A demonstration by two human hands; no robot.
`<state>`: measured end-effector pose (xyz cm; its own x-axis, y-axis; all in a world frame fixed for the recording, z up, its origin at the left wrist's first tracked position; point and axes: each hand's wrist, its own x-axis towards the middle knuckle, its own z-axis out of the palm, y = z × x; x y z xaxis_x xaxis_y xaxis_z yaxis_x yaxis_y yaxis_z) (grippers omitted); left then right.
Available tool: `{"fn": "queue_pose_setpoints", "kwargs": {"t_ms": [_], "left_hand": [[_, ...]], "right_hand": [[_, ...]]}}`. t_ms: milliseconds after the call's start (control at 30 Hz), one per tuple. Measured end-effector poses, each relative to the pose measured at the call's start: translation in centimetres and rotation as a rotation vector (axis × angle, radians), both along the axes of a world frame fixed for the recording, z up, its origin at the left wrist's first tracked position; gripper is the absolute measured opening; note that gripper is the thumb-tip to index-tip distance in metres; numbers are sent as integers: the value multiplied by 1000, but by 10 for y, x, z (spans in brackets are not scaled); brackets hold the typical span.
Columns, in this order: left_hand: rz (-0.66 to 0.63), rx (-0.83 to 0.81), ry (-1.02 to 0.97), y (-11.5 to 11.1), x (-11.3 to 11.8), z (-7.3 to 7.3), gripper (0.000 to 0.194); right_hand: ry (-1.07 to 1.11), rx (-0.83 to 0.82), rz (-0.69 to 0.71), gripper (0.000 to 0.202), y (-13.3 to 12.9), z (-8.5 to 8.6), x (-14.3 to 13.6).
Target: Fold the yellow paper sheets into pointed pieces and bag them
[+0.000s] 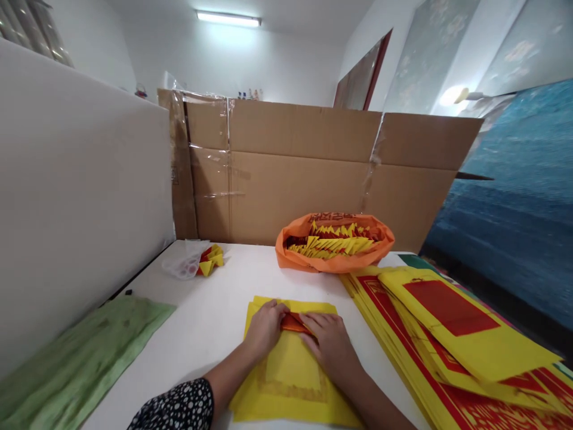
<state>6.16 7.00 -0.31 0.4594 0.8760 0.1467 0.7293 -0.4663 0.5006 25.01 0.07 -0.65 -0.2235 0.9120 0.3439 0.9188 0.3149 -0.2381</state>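
Observation:
A small stack of yellow paper sheets (295, 412) lies on the white table in front of me. At its upper part is a folded strip of orange-red paper (293, 322), between my two hands. My left hand (267, 328) has its fingers closed on the strip's left end. My right hand (329, 341) grips the other end, fingers over the top and thumb below. Beneath the strip, the top sheet shows a pale yellow square (293, 367) with a darker border. My fingers hide both ends of the strip.
An orange bag (295, 263) packed with folded yellow and red paper pieces stands ahead. Printed yellow-red sheets (483, 358) are piled right. Left are a green cloth (102, 340) and a clear plastic bag (185, 260) beside folded papers (210, 260). A cardboard wall (304, 179) closes the back.

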Motion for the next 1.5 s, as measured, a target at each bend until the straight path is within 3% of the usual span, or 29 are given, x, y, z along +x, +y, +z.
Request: {"fn": "queue_pose_setpoints", "kwargs": {"t_ms": [300,700,933,1033,1100,1300,1400,1500], "left_hand": [[-5,61,49,-7,2,2,32],[-28,67,67,-4,1,1,29],[-31,75,93,-6,3,1,30],[-64,76,111,0,-5,3,26],[-134,44,99,7,-16,7,21],[-399,-117,30,32,-45,25,43],[-402,-113,64,41,-35,34,46],[-358,-123,68,50,-9,35,31]], "right_hand": [[-31,39,37,30,-2,-16,2],[-64,-13,33,35,1,-22,3],[-83,-271,32,40,-1,-9,-1],[-62,-396,81,64,-12,-2,-1],[-21,-435,132,77,-20,2,0],[54,-574,197,81,-27,17,0],[74,-633,217,82,-24,26,-1],[82,-656,211,82,-23,32,-2]]}}
